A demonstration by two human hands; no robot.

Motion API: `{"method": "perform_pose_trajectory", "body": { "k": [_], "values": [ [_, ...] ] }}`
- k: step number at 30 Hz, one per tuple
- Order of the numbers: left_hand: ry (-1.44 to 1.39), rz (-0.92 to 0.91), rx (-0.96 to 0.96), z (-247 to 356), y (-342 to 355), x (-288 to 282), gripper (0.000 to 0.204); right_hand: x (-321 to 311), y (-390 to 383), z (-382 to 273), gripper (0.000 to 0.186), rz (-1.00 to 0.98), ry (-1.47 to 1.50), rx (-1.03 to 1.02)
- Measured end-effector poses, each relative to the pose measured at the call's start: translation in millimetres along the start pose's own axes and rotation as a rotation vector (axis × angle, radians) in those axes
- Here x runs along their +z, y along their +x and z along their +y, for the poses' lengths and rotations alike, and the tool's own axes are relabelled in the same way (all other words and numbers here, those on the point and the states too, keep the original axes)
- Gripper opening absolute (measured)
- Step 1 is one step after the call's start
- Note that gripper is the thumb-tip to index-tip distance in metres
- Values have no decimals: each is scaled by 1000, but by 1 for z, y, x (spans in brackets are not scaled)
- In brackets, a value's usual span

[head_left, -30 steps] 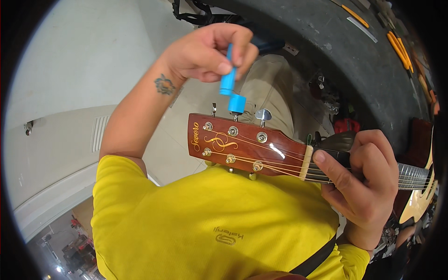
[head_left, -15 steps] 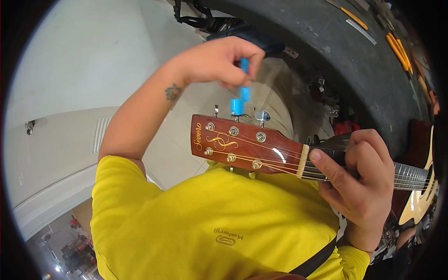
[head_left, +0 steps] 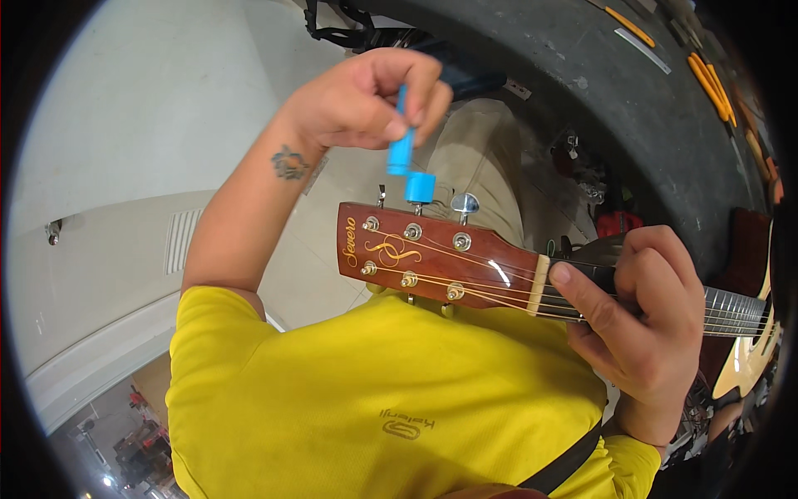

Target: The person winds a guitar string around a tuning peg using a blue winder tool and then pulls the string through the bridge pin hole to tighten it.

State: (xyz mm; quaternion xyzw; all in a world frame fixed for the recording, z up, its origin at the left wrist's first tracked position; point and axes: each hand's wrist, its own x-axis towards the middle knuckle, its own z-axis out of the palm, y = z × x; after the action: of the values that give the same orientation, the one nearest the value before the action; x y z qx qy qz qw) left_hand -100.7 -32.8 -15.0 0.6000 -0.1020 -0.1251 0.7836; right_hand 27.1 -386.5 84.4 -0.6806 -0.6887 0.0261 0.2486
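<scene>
My left hand (head_left: 374, 100) grips the handle of a blue plastic string winder (head_left: 401, 145), whose cup (head_left: 421, 189) sits over the middle tuning peg on the upper edge of a brown guitar headstock (head_left: 432, 249). Two other pegs along that edge stand uncovered beside it. My right hand (head_left: 632, 320) is wrapped round the guitar's neck just past the pale nut (head_left: 539, 287), index finger lying on the strings. The neck runs right toward a light-topped guitar body (head_left: 740, 358) with a dark side, partly cut off at the rim.
A dark curved workbench (head_left: 582, 58) spans the upper right, bearing orange-handled tools (head_left: 708, 87) and a metal strip (head_left: 642, 50). Black straps and dark items (head_left: 341, 25) are above my left hand. Pale tiled floor (head_left: 324, 283) and a light wall (head_left: 133, 125) lie to the left.
My left hand swung right and down half a second ago and is now back up and left, turning the winder's handle round the cup. The guitar and right hand have barely shifted.
</scene>
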Motion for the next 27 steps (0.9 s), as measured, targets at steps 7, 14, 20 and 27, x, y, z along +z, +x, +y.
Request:
{"method": "perform_pose_trajectory", "body": {
  "k": [7,14,20,27],
  "values": [
    [569,26,-108,18,11,-2,29,0,-12,10,53,70,29,-62],
    [59,297,-208,-10,26,19,30,9,-9,25,25,115,88,-89],
    [19,105,58,-9,5,-17,32,6,-17,25,25,225,49,-130],
    [372,289,-124,-22,-1,-7,34,13,-14,26,26,213,101,-87]
  ]
}}
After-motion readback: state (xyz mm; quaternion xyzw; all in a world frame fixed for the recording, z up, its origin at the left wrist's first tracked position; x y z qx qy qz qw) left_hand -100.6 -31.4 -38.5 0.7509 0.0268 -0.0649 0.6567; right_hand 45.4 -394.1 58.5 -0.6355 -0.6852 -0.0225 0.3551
